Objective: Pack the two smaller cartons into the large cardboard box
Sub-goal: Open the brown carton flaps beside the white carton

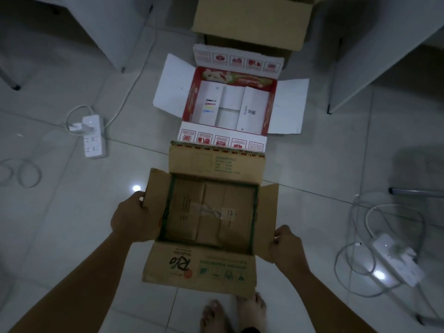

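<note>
Cardboard fills the middle of the frame, three boxes in a line up the tiled floor [72,224]. Lowest is a brown carton [209,219], flaps open, held at its two side flaps: the left hand [133,218] is closed on the left flap, fingers curled over its edge, and the right hand [287,247] pinches the lower corner of the right flap. Inside I see only its own bottom flaps and a strip of clear tape; it looks empty.

Just above it, touching or nearly so, sits a red-and-white carton [229,104], all four flaps spread wide. It holds several white packets [252,108] standing side by side, filling most of the floor of the box.

At the top centre, partly cut off by the frame edge, stands the large box [252,18], plain brown. Its inside is hidden from here, so I cannot tell whether anything is in it.

My reading is that packing has not yet started: both smaller cartons are on the floor, outside the big one. The brown carton is the one in hand. Next, I would judge, it needs its flaps folded shut or held in, then lifting over the red-and-white carton to reach the large box.

Power strips [93,135] and loose white cables [21,174] lie at the left and right of the frame.
</note>
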